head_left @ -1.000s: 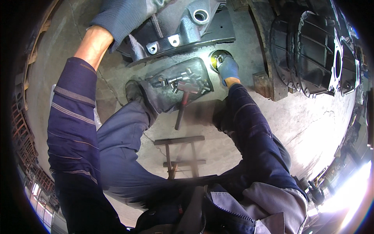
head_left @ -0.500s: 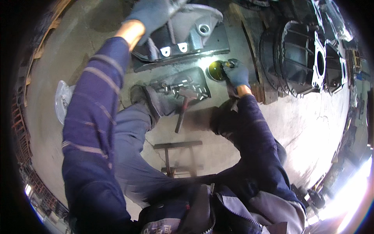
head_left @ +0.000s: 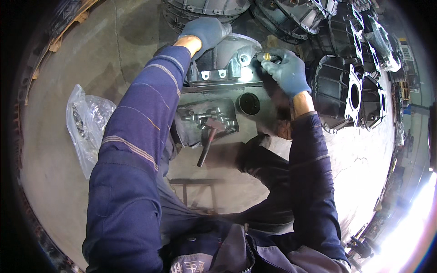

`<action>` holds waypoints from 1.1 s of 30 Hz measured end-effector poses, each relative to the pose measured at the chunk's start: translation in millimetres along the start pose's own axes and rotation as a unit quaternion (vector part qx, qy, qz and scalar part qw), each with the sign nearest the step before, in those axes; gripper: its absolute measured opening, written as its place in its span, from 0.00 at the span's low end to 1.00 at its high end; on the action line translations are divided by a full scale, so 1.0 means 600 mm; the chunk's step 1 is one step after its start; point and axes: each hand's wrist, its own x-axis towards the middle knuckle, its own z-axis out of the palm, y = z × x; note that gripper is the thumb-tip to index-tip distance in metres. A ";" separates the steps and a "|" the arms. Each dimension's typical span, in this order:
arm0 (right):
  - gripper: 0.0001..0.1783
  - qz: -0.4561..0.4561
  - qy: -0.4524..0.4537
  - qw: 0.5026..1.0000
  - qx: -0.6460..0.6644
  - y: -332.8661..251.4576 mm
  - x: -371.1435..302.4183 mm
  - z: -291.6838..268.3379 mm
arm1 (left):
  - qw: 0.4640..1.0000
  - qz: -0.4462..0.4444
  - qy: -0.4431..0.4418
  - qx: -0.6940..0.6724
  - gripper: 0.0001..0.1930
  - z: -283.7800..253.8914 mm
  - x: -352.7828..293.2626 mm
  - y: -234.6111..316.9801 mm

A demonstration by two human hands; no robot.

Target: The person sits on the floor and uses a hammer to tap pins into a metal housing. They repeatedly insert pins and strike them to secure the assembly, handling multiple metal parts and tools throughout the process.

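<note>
My left hand (head_left: pixel 207 34), in a blue-grey glove, grips the upper left edge of a grey cast metal housing (head_left: pixel 225 53); its fingertips are partly hidden. My gloved right hand (head_left: pixel 289 72) pinches a small brass-coloured cylindrical piece (head_left: pixel 266 57) just right of the housing's round bored boss (head_left: pixel 244 59). A small gap separates the piece from the boss. Below them, a dark round tin (head_left: pixel 249 104) stands on the floor. To its left, a hammer (head_left: pixel 208 144) rests with its head on a shallow tray (head_left: pixel 186 133) that holds several short metal cylinders.
More dark cast housings (head_left: pixel 337 88) stand along the right, and others (head_left: pixel 207 8) lie beyond my hands. A clear plastic bag (head_left: pixel 82 132) of small metal parts lies at the left. Below the hammer is a low metal frame (head_left: pixel 193 183) between my legs.
My right hand has lifted from the tin up to the housing's boss, bringing the brass-coloured piece. My left hand stays at the housing. The whole view has shifted, showing more at the top.
</note>
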 end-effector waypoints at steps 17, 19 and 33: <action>0.17 -0.054 -0.056 0.975 -0.207 0.022 0.054 0.071 | 1.000 -0.024 0.001 -0.020 0.30 -0.001 -0.010 0.004; 0.19 -0.041 -0.060 0.973 -0.219 0.021 0.056 0.073 | 0.999 -0.010 0.031 -0.022 0.30 0.001 -0.011 0.003; 0.27 -0.023 -0.074 0.962 -0.262 -0.019 0.050 0.068 | 1.000 -0.022 0.007 -0.016 0.30 0.003 -0.005 0.003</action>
